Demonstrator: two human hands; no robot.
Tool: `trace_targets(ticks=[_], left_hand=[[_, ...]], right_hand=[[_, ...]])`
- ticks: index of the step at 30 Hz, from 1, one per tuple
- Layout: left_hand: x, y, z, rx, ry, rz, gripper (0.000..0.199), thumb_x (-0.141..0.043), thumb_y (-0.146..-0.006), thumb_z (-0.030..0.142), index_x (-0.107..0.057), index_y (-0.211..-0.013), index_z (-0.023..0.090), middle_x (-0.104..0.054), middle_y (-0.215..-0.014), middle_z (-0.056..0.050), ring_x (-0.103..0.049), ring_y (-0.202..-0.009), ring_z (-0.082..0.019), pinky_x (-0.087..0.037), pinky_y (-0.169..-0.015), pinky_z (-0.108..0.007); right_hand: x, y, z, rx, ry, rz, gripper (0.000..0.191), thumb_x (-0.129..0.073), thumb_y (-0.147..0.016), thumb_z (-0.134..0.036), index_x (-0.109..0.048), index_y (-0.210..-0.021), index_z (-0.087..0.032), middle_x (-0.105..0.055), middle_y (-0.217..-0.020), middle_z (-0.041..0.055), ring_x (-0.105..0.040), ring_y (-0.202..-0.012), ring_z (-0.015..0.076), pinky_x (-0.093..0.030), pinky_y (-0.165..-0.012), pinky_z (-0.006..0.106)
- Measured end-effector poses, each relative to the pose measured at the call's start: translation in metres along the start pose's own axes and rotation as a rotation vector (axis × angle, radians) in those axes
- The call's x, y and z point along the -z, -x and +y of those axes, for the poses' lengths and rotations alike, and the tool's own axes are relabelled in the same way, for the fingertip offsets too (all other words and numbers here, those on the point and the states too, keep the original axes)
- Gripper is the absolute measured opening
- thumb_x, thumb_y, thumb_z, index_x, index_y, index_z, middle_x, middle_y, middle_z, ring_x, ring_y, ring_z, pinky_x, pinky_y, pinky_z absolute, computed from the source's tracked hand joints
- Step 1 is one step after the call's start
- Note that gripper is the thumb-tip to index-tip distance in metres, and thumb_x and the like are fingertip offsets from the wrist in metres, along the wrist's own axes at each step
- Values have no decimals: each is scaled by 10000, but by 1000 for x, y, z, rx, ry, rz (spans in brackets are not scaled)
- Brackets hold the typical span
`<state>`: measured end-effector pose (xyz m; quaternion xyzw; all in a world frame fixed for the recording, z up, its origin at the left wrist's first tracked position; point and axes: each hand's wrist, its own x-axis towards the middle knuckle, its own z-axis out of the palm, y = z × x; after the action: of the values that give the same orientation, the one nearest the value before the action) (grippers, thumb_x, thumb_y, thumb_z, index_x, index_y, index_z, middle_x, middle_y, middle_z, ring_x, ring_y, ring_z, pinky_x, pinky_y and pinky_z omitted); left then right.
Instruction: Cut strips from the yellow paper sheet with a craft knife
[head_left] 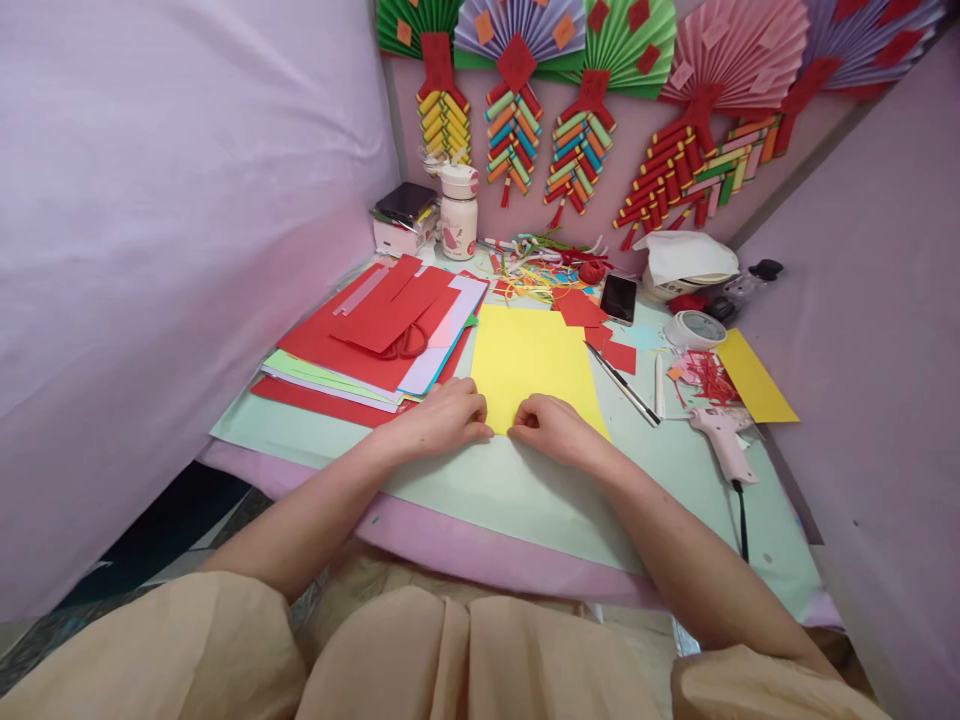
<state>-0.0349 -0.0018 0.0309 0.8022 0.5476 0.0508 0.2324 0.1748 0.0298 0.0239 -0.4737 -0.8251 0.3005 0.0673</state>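
A sheet of yellow paper [532, 360] lies flat on the pale green tabletop in front of me. My left hand [452, 408] is closed at its near left corner, thumb and fingers pinched on the near edge. Close beside it, my right hand [553, 425] is curled over the same near edge, its fingertips pinched together on the paper. A small gap separates the two hands. The paper's right near corner shows past my right hand. To the left rests a stack of coloured paper with a red sheet [315, 350] on top and red-handled scissors [409, 342] partly under red paper.
A pen [622, 384], a white stick [659, 386], a roll of tape [695, 329] and a pink glue gun [721, 440] lie to the right. Farther back are a phone [619, 298], coloured scraps [536, 275] and a white bottle [459, 215]. Paper fans [517, 30] hang behind.
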Motion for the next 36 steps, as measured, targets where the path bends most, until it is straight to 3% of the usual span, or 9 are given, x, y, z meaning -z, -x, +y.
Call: trace_targets(ticks=[5,11,26,36], left_hand=[[6,7,-9,-19,73,0,114,-616,-843,317,-623,-831,203,-543,-1002,-38,-513,-1029,-234,-374,-864,-339],[4,5,-7,-8,70,25,103,-581,-836,284,-619,-799,195,-565,-982,-45,-534,-987,-232,-394,-826,-332],[4,6,-4,30,29,39,194,-563,-861,364,-627,-803,190,-568,-973,-53,-544,-957,-233,-405,-799,-334],[4,5,0,86,-11,30,160,-543,-864,314,-613,-801,184,-570,-994,-61,-548,-997,-246,-412,-791,-329]], right_hand=[[1,1,0,10,4,-2,97,-570,-775,-243,-573,-684,-211,-621,-767,-7,-523,-707,130,-337,-621,262],[-4,0,-8,-12,28,46,250,-621,-811,-419,-566,-678,-215,-608,-755,-6,-514,-715,145,-314,-628,278],[-8,-6,-10,-34,52,59,268,-642,-806,-397,-528,-650,-212,-602,-726,-16,-510,-710,145,-288,-625,287],[-9,-6,-10,-33,53,65,278,-633,-806,-391,-513,-634,-209,-597,-720,-25,-495,-704,139,-283,-631,286]])
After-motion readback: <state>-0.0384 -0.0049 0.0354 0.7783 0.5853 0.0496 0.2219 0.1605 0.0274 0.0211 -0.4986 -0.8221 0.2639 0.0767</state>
